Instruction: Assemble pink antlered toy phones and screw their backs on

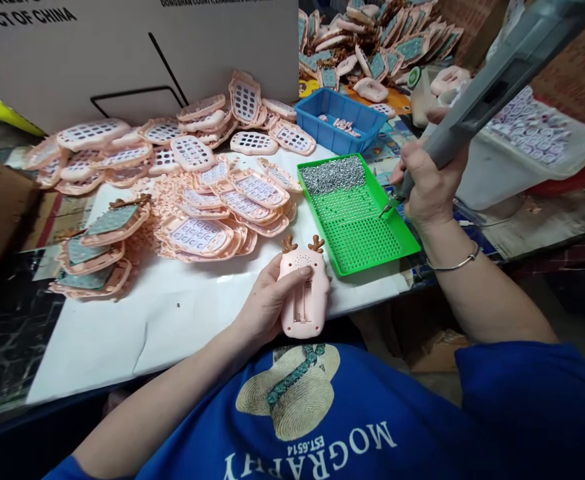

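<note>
My left hand [267, 293] grips a pink toy phone [305, 317] with brown antlers, its back facing up and its battery slot uncovered. The thumb lies across the phone's upper back, near the table's front edge. My right hand [435, 177] is wrapped round a grey electric screwdriver [482, 87], which slants down to the left. The bit's tip is over the green perforated tray [380, 257]. Small silver screws [335, 175] lie heaped at that tray's far end.
Stacks of pink shells with keypads [197, 237] cover the table's middle. Shells with green circuit boards [107, 227] are piled at left. Behind stand a blue bin [340, 127] and a large carton [137, 60]. A translucent tub [527, 160] of small parts stands right.
</note>
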A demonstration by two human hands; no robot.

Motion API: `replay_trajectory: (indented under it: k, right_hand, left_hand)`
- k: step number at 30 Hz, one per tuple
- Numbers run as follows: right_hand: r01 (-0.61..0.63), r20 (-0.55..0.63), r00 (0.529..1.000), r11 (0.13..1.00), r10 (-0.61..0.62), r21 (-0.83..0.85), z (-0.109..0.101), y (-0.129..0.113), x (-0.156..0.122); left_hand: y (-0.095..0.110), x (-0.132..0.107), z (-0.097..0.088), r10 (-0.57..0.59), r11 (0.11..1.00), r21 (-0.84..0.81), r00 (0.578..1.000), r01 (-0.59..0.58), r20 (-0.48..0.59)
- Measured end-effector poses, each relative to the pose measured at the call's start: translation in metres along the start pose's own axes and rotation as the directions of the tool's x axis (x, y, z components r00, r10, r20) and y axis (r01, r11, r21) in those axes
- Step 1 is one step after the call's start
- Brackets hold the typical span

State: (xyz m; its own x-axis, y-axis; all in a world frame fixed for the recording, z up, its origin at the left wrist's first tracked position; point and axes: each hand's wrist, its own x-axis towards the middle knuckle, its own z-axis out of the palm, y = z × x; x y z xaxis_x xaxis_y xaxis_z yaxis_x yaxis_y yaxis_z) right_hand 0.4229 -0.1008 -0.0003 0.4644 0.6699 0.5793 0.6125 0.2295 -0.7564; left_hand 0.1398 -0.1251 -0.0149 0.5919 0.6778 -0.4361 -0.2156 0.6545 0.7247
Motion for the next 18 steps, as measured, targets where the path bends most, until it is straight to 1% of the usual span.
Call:
replay_trajectory:
  k: [2, 5, 7, 11, 14, 18]
  right_hand:
    - [0.031, 0.002, 1.0, 0.999, -0.031, -0.034, 0.001, 0.005, 0.0]
    - [0.053, -0.005, 0.999, 0.998, -0.054, -0.04, 0.003, 0.009, 0.0]
    - [0.042, -0.018, 0.999, 0.999, -0.042, -0.014, 0.003, 0.008, -0.001]
    - [0.028, -0.044, 0.999, 0.995, -0.024, 0.1, 0.003, -0.001, -0.005]
    - [0.025, -0.044, 0.999, 0.993, -0.02, 0.112, 0.004, -0.004, -0.006]
    - [0.036, -0.068, 0.997, 0.992, -0.029, 0.118, 0.005, 0.002, -0.005]
  left_hand:
    - [0.0, 0.0, 0.0, 0.004, 1.0, 0.003, 1.0, -0.004, -0.003]
    - [-0.001, 0.0, -0.001, 0.008, 1.0, 0.001, 1.0, -0.008, -0.006]
    - [-0.002, 0.0, -0.001, 0.008, 1.0, 0.001, 1.0, -0.008, -0.009]
    - [-0.003, 0.0, 0.0, 0.014, 1.0, 0.0, 1.0, -0.014, -0.027]
    - [-0.003, 0.001, 0.0, 0.02, 1.0, -0.013, 0.999, -0.02, -0.032]
    - [-0.003, 0.001, -0.001, 0.031, 0.999, -0.018, 0.999, -0.031, -0.011]
